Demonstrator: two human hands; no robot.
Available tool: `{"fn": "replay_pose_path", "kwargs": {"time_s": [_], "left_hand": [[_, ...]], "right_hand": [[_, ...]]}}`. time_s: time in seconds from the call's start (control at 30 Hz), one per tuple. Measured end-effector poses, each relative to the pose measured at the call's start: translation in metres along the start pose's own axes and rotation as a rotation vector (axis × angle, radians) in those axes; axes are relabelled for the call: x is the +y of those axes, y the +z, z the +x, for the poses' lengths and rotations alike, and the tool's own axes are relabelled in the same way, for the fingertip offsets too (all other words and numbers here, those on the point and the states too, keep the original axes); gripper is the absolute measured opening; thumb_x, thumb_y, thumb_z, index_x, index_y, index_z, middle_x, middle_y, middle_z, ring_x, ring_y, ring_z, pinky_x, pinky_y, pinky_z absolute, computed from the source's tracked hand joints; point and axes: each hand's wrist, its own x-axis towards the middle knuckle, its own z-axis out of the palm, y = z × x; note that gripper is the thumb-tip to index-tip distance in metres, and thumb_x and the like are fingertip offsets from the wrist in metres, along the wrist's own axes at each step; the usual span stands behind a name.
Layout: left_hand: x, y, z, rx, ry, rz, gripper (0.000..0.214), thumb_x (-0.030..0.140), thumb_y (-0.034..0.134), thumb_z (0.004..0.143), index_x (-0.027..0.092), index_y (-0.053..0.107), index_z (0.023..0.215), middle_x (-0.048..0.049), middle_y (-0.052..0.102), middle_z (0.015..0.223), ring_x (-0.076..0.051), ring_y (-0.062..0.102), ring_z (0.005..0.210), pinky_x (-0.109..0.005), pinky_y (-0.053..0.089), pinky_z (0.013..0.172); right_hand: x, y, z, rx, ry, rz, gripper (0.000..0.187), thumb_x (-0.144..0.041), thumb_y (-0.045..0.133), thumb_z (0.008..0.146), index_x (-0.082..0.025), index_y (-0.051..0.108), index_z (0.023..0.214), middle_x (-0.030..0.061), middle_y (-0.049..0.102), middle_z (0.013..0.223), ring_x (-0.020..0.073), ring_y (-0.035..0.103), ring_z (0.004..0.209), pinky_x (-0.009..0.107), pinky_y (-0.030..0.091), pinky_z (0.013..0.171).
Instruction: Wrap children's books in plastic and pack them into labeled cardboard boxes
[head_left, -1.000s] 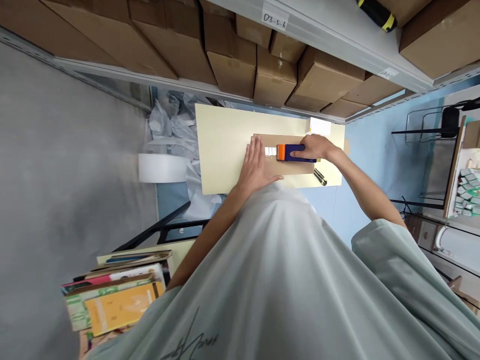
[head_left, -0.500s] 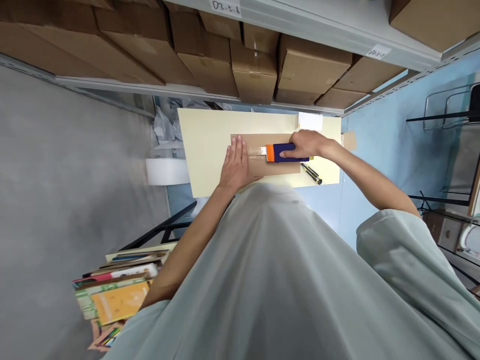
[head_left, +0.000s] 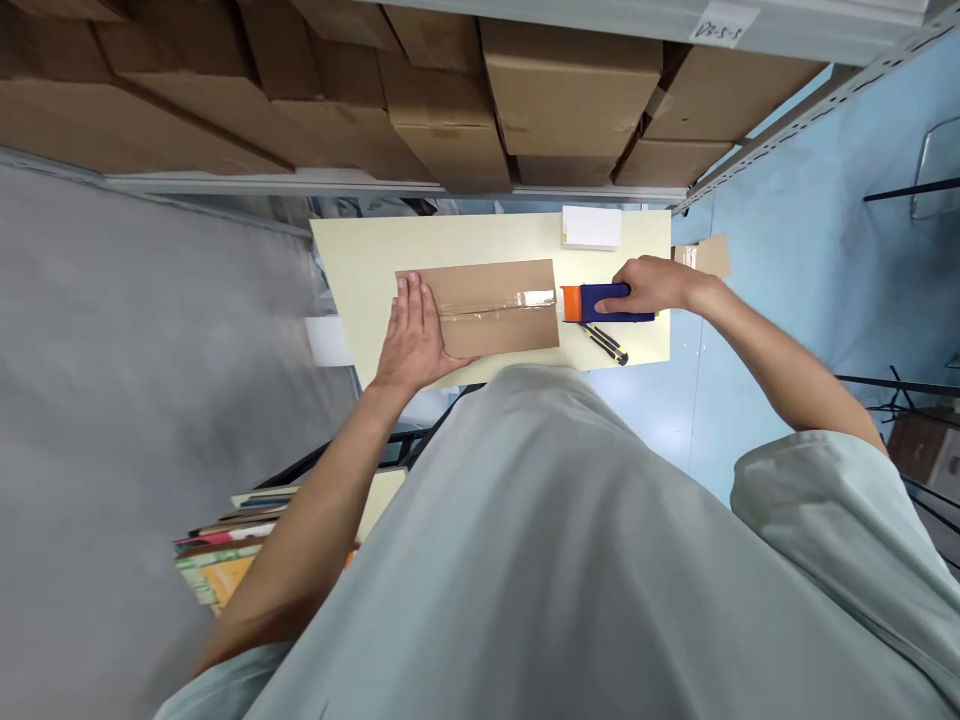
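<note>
A flat brown cardboard box (head_left: 487,335) lies on the pale yellow board (head_left: 345,250), with a strip of clear tape (head_left: 480,312) along its middle. My left hand (head_left: 411,335) rests flat on the box's left end, fingers stretched out. Off the box's right edge, my right hand (head_left: 651,283) grips a blue and orange tape dispenser (head_left: 600,303). The dispenser's orange end faces the box, close to its edge. Just below the dispenser lies a yellow and black utility knife (head_left: 606,345), partly covered by it.
Behind the box sits a small white box (head_left: 591,228). A metal shelf (head_left: 600,45) packed with cardboard boxes (head_left: 570,90) overhangs the far side. Stacked papers and cardboard (head_left: 225,560) stand at lower left. A cardboard piece (head_left: 705,257) shows past the board's right end.
My right hand has drawn the tape dispenser rightward, from over the cardboard box to beyond its right edge. Tape now runs along the box's middle. The camera view has shifted too.
</note>
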Motion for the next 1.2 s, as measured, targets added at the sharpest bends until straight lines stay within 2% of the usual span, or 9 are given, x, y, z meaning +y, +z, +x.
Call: {"fn": "replay_pose_path", "kwargs": {"time_s": [0.17,0.27,0.37,0.53,0.67,0.8,0.97,1.2], "left_hand": [[0.0,0.0,0.001,-0.011,-0.02,0.049,0.154,0.099,0.069,0.079,-0.007,0.021,0.18,-0.0395,0.008,0.189,-0.057,0.001,0.179,-0.076,0.006,0.143],[0.004,0.001,0.004,-0.015,-0.031,0.061,0.155,0.098,0.071,0.078,-0.01,0.022,0.179,-0.0405,0.009,0.188,-0.058,0.002,0.178,-0.075,0.006,0.144],[0.009,0.001,0.007,-0.009,-0.035,0.065,0.154,0.097,0.073,0.077,-0.007,0.024,0.18,-0.0382,0.009,0.189,-0.058,0.001,0.178,-0.076,0.006,0.144],[0.009,0.003,0.009,-0.009,-0.036,0.069,0.155,0.097,0.074,0.076,-0.005,0.023,0.181,-0.0367,0.009,0.19,-0.058,0.0,0.178,-0.076,0.006,0.144],[0.003,0.005,0.009,-0.03,-0.032,0.095,0.16,0.098,0.073,0.075,-0.009,0.018,0.18,-0.039,0.008,0.189,-0.057,-0.002,0.179,-0.073,0.004,0.145],[0.003,0.007,0.009,-0.031,-0.031,0.111,0.159,0.098,0.072,0.076,-0.01,0.017,0.179,-0.0406,0.007,0.189,-0.058,-0.002,0.178,-0.076,0.006,0.144],[0.007,0.006,0.009,-0.043,-0.055,0.124,0.154,0.095,0.07,0.079,-0.009,0.018,0.179,-0.0415,0.008,0.188,-0.06,0.0,0.178,-0.078,0.006,0.143],[0.007,0.005,0.01,-0.067,-0.051,0.142,0.158,0.096,0.069,0.078,-0.014,0.014,0.177,-0.0449,0.005,0.187,-0.061,-0.003,0.177,-0.079,0.004,0.142]], "right_hand": [[0.023,0.011,0.017,-0.025,-0.095,0.085,0.061,-0.079,0.071,0.1,-0.019,0.085,0.102,0.0083,0.076,0.081,0.0255,0.069,0.077,0.036,0.044,0.07],[0.033,0.012,0.019,-0.024,-0.125,0.11,0.061,-0.08,0.073,0.098,-0.019,0.085,0.1,0.0081,0.075,0.08,0.0253,0.069,0.077,0.036,0.044,0.071],[0.038,0.011,0.02,-0.028,-0.142,0.123,0.059,-0.078,0.073,0.1,-0.02,0.084,0.1,0.0082,0.074,0.08,0.0249,0.068,0.076,0.036,0.043,0.069],[0.049,0.01,0.021,-0.034,-0.147,0.12,0.058,-0.077,0.073,0.099,-0.02,0.084,0.1,0.0087,0.075,0.081,0.0257,0.07,0.076,0.036,0.044,0.068],[0.073,0.009,0.016,-0.011,-0.097,0.07,0.062,-0.081,0.07,0.098,-0.02,0.084,0.098,0.0106,0.078,0.084,0.0272,0.071,0.079,0.037,0.045,0.069],[0.089,0.015,0.02,-0.001,-0.055,0.047,0.061,-0.079,0.069,0.099,-0.02,0.085,0.102,0.0124,0.08,0.09,0.0292,0.073,0.082,0.038,0.047,0.07],[0.071,0.031,0.043,0.002,-0.02,0.004,0.06,-0.074,0.07,0.1,-0.016,0.085,0.107,0.0166,0.082,0.096,0.0336,0.077,0.091,0.039,0.051,0.075],[0.008,0.037,0.074,0.081,-0.011,-0.038,0.058,-0.059,0.072,0.101,-0.011,0.078,0.131,0.0233,0.083,0.117,0.0392,0.078,0.109,0.043,0.057,0.091]]}}
